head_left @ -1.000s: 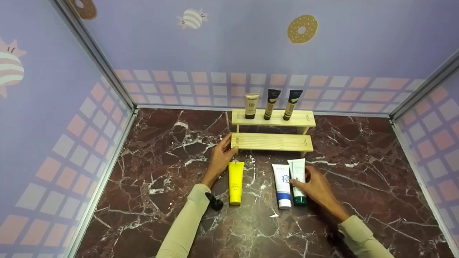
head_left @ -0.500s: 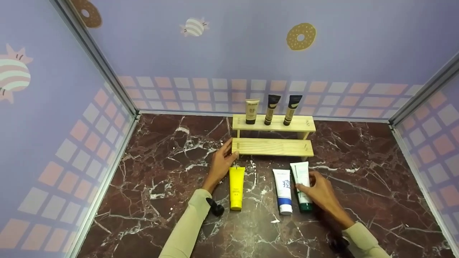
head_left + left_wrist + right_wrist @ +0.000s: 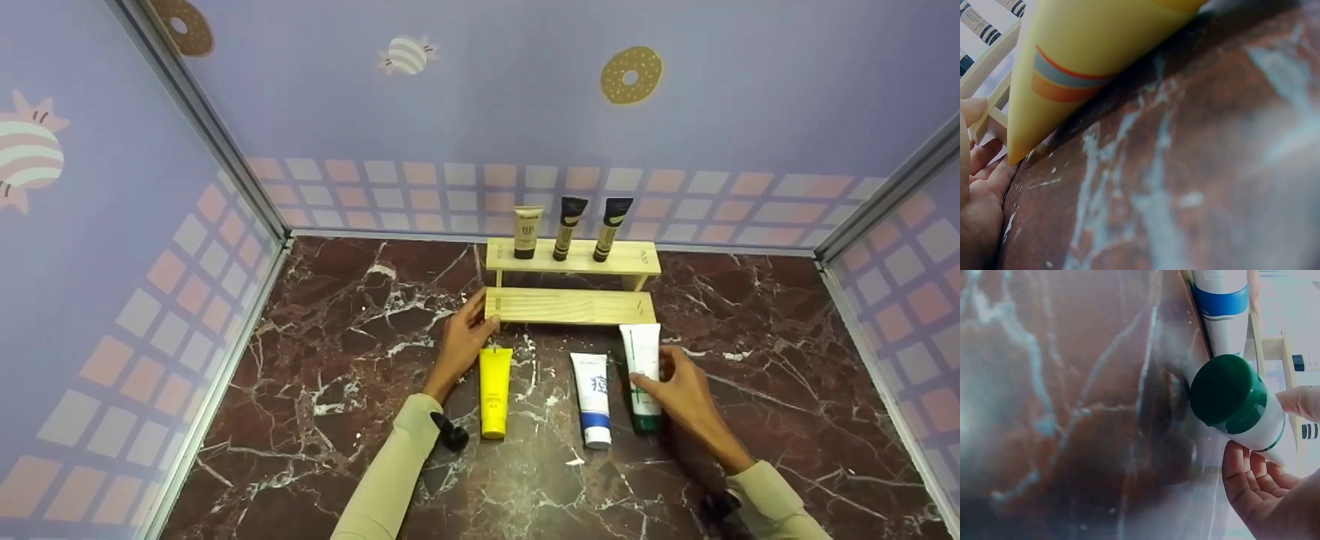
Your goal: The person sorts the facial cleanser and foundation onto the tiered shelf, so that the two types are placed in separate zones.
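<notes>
My right hand (image 3: 686, 394) pinches a white squeeze tube with a dark green cap (image 3: 643, 371) between thumb and fingers. In the right wrist view, the green cap (image 3: 1224, 394) looks tilted up off the tabletop. My left hand (image 3: 459, 345) holds the left end of a two-step wooden display shelf (image 3: 570, 306), thumb at the front corner and fingers along the side. A yellow tube (image 3: 494, 394) lies flat just right of that wrist. Between the hands lies a white tube with a blue band (image 3: 592, 401).
On the shelf's upper step stand a beige BB tube (image 3: 527, 232) and two dark-capped slim tubes, one in the middle (image 3: 566, 229) and one on the right (image 3: 609, 229). The dark red marbled table (image 3: 337, 450) meets lilac panels (image 3: 510, 90) at back and sides.
The green-capped tube has moved right and forward in my right hand, away from the blue-banded tube. My left hand stays at the shelf's end. The head view has tilted slightly.
</notes>
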Available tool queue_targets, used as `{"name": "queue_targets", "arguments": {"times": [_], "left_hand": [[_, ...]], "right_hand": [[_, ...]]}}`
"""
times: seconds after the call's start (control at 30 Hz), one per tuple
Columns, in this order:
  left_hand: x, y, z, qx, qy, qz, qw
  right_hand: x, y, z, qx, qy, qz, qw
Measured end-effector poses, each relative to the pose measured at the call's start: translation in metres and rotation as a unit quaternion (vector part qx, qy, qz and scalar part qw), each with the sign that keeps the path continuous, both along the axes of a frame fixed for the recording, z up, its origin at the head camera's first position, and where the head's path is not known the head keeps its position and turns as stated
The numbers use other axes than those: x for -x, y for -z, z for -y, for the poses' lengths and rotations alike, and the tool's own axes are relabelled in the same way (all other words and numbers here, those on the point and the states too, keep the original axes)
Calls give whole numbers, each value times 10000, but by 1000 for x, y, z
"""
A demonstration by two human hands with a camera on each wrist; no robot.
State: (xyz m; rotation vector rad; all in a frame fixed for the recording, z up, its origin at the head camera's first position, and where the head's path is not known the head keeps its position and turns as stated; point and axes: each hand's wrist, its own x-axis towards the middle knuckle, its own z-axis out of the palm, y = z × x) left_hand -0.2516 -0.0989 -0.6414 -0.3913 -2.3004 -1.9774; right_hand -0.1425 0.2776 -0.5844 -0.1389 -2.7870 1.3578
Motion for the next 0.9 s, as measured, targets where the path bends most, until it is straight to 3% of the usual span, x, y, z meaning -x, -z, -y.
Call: {"name": "queue_targets", "arguments": {"times": [0.9], "left_hand": [[1, 2, -2, -232, -36, -114, 9997]], "right_hand": [[31, -25, 17, 146, -179, -663, 9975]]}}
